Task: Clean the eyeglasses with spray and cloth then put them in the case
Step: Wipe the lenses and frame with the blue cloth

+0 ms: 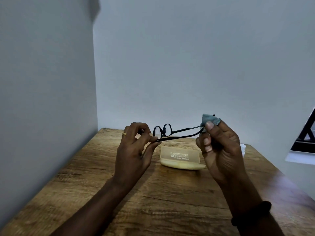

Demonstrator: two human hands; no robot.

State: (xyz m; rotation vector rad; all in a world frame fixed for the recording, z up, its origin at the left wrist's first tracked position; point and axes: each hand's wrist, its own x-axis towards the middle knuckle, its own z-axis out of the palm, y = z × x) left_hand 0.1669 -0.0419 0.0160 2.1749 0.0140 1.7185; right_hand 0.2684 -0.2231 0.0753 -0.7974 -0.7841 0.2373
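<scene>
Black-framed eyeglasses (pixel 165 132) are held in the air above the wooden table (pixel 163 193), arms unfolded, lenses turned away from me. My left hand (pixel 134 150) pinches one arm near the hinge between thumb and fingers. My right hand (pixel 219 147) grips a grey cloth (pixel 208 119) wrapped around the tips of both arms. A beige glasses case (pixel 181 159) lies open on the table below the glasses, printed text on the inside of its lid. A white bottle (pixel 243 149), mostly hidden behind my right hand, stands at the right.
The table sits in a corner, with a pale wall at the left and another behind. A dark window frame (pixel 305 133) with a white sill juts in at the right edge. Bare wood lies in front of the case.
</scene>
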